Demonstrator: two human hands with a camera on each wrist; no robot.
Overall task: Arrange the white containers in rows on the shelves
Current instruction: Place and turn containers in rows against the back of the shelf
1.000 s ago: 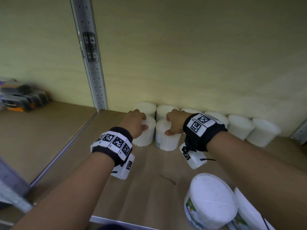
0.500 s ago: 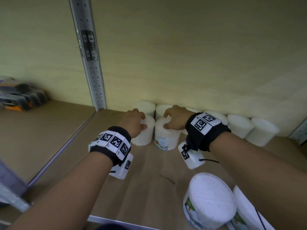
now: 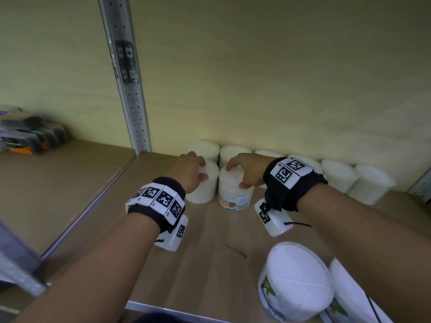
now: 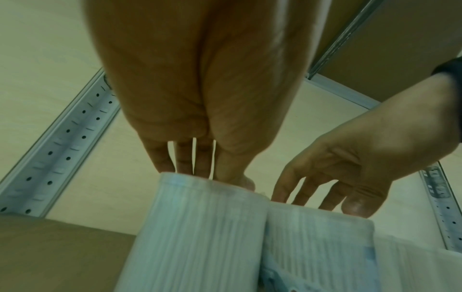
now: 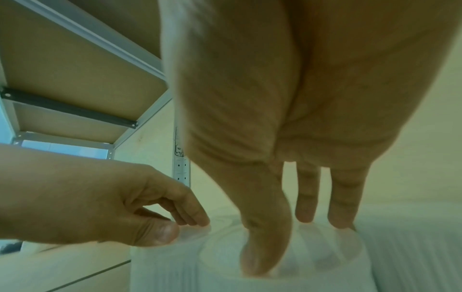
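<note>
On the wooden shelf (image 3: 210, 271), a back row of white containers (image 3: 338, 174) lines the wall beyond both hands. In the past second the right hand (image 3: 248, 170) has turned its front-row container (image 3: 234, 194), label now facing out, fingers curled over its lid. The left hand (image 3: 190, 171) still grips the neighbouring container (image 3: 205, 187), touching; a second row seems begun.

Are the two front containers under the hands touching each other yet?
Touching. In the left wrist view the left container and the right container meet along a seam with no gap; the head view agrees.
</note>
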